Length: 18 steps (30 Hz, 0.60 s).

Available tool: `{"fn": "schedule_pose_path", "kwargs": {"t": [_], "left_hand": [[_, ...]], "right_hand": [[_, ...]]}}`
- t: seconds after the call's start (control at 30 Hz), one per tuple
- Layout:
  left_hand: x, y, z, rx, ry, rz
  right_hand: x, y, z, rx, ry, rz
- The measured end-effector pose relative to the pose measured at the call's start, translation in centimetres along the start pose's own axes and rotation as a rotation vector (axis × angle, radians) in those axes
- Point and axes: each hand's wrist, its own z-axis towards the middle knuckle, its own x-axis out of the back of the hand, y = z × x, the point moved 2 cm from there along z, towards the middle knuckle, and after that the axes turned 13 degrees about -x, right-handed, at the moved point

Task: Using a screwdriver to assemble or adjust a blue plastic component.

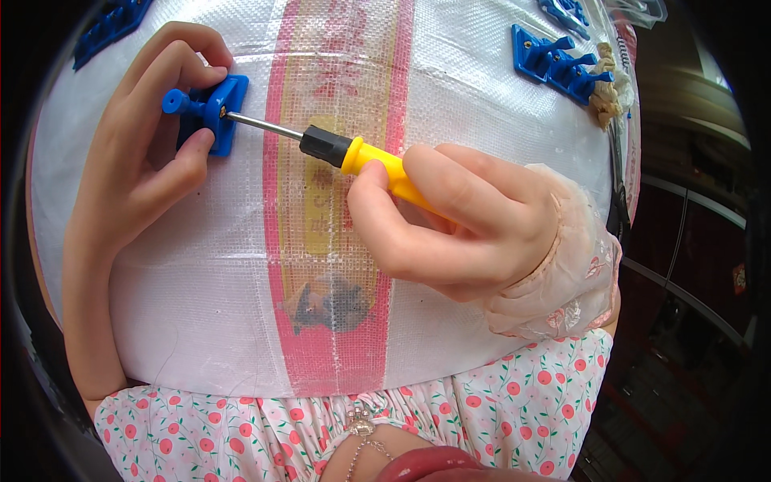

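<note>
My left hand (161,128) grips a small blue plastic hook piece (233,96), a flat plate with a round-ended peg sticking out to the left. Its fingers are on the plate's far edge and the thumb on the near side. My right hand (474,217) is closed round the yellow handle of a screwdriver (381,166) with a black collar. The metal shaft points left, and its tip meets a small brass-coloured screw (224,112) in the blue piece. Part of the handle is hidden by my right fingers.
A blue rack with several pegs (554,64) lies at the far right, beside a beige bundle (608,88). Another blue piece (564,14) is behind it. More blue pegs (104,32) show at the far left. White woven sheeting (201,305) with a pink-edged stripe covers the surface.
</note>
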Motion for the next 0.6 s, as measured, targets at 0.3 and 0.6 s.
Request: {"fn": "schedule_pose_path", "kwargs": {"t": [0.3, 0.6], "left_hand": [[-0.01, 0.09, 0.08, -0.016, -0.008, -0.006], [0.0, 0.0, -0.02, 0.014, -0.036, -0.021]], "right_hand": [[0.03, 0.04, -0.03, -0.023, -0.013, 0.027], [0.26, 0.41, 0.21, -0.021, -0.036, 0.092]]}}
